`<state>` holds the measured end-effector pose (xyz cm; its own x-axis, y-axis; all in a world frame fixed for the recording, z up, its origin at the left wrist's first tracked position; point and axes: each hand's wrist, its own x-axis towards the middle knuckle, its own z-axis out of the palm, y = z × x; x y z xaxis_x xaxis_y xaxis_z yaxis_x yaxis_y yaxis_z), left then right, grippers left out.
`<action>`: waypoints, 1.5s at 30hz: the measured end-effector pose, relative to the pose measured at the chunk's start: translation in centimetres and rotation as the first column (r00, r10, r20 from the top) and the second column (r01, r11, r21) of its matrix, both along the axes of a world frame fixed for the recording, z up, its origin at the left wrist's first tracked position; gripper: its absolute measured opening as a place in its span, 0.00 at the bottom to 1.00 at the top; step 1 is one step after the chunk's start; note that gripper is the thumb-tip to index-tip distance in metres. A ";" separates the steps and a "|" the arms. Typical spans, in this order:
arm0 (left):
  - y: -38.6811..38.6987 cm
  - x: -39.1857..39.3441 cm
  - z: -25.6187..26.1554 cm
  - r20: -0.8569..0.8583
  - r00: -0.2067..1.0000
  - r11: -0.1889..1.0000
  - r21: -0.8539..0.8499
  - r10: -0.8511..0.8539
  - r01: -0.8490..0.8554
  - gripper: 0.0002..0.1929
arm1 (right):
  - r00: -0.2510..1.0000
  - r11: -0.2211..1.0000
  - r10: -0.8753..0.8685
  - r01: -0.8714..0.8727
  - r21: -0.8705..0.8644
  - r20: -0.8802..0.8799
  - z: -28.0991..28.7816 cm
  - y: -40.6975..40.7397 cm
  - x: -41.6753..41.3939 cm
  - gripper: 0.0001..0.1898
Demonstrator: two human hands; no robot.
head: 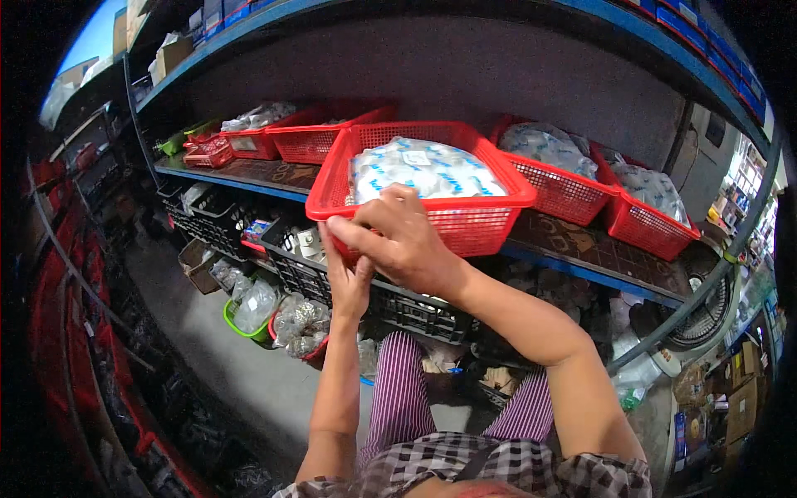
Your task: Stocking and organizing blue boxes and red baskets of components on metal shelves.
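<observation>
A red plastic mesh basket [473, 230] juts over the front edge of the shelf before me. In it lies a clear plastic bag of white pieces with blue print [429, 168], bearing a small white label. My left hand [348, 274] is against the underside of the basket's near left corner, its fingers partly hidden. My right hand [398, 239] grips the front rim near that same corner, fingers over the top.
More red baskets [560, 193] with bagged goods stand on both sides along the blue-edged shelf [585, 267]. Black crates [299, 267] sit below. A green basket [246, 330] is on the floor, a fan [697, 311] at right, and a metal post [703, 280] near it.
</observation>
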<state>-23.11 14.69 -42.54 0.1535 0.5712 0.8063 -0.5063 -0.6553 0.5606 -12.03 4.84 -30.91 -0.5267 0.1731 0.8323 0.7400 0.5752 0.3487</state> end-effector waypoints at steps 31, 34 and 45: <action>9.7 10.2 3.6 -0.531 0.502 0.730 0.480 0.683 -0.487 0.55 | 0.608 0.616 -0.784 0.787 -0.035 -0.129 -2.4 4.5 13.3 0.25; 11.2 11.4 5.1 -0.653 0.474 0.802 0.412 0.590 -0.431 0.56 | 0.569 0.575 -0.814 0.817 -0.028 -0.114 -2.5 7.1 14.8 0.25; 11.3 13.1 5.1 -0.607 0.496 0.775 0.380 0.621 -0.506 0.54 | 0.643 0.663 -0.747 0.698 -0.270 -0.172 1.1 8.3 16.3 0.15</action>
<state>-10.04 25.95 -37.44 0.3564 0.6332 0.6871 0.4760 -0.7558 0.4496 4.28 13.18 -29.86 0.0449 0.5521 0.8326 0.9871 -0.1527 0.0480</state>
